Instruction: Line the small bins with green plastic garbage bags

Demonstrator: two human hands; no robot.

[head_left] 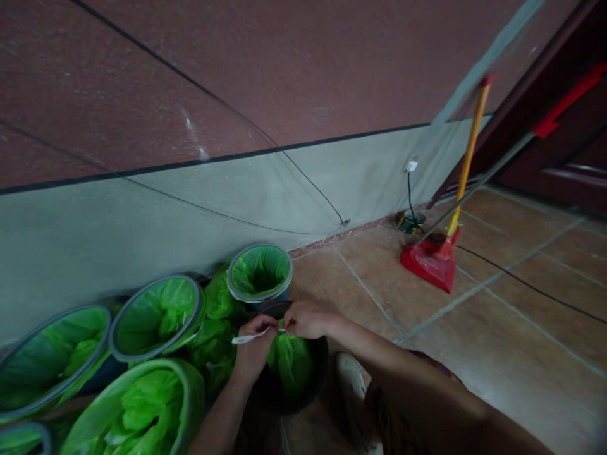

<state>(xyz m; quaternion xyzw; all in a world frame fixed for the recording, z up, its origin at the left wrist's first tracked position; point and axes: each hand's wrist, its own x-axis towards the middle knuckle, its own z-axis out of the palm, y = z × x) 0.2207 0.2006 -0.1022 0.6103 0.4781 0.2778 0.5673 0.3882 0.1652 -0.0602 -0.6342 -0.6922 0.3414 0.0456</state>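
Note:
A green plastic bag (pixel 293 365) is gathered at its neck inside a dark round bin (pixel 323 373), in the lower middle of the head view. Across the neck runs a white strip (pixel 249 337), its loose end sticking out to the left. Closed on this strip, my left hand (pixel 256 347) is at the left side of the neck. My right hand (pixel 307 320) pinches at the neck from the right, where the strip meets its fingertips. Exactly how the strip passes round the bag is hidden by the fingers.
Several bins with green liners stand at left, including a grey-rimmed bin (pixel 260 297) by the wall. Loose green bags (pixel 215 347) lie between them. At right are a red dustpan (pixel 429 265), a yellow-handled broom (pixel 467 158), a can (pixel 410 221) and a floor cable (pixel 526 282).

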